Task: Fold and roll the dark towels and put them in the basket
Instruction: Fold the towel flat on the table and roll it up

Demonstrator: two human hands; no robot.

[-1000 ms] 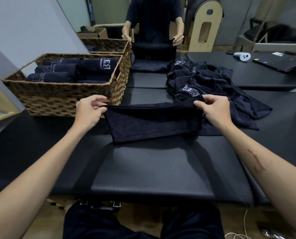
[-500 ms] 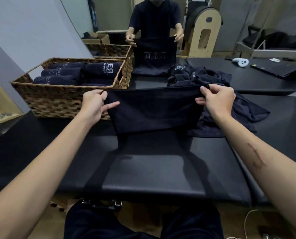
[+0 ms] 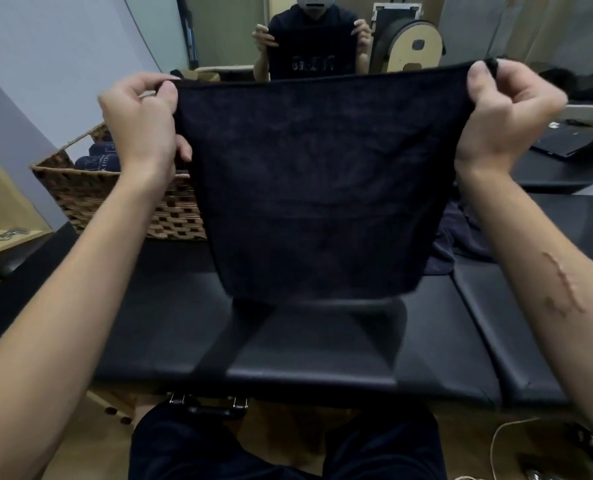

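Observation:
A dark towel [image 3: 316, 188] hangs spread out in the air in front of me, above the black padded table [image 3: 309, 348]. My left hand [image 3: 142, 123] pinches its top left corner and my right hand [image 3: 506, 112] pinches its top right corner. The towel's lower edge hangs just above the table top. Behind my left arm stands the wicker basket [image 3: 91, 192], with rolled dark towels [image 3: 97, 161] showing inside it. The hanging towel hides much of the basket and most of the heap of loose dark towels [image 3: 461, 237] at the right.
Across the table a person [image 3: 312, 39] holds up another dark towel with white lettering. A laptop [image 3: 568, 140] lies on the table at the far right. A pale wooden shelf [image 3: 1, 233] is at the left, a cable [image 3: 506, 441] on the floor.
Both hands have lifted the towel from the table surface up high in front of the camera and pulled it wide. The person opposite has also raised a towel.

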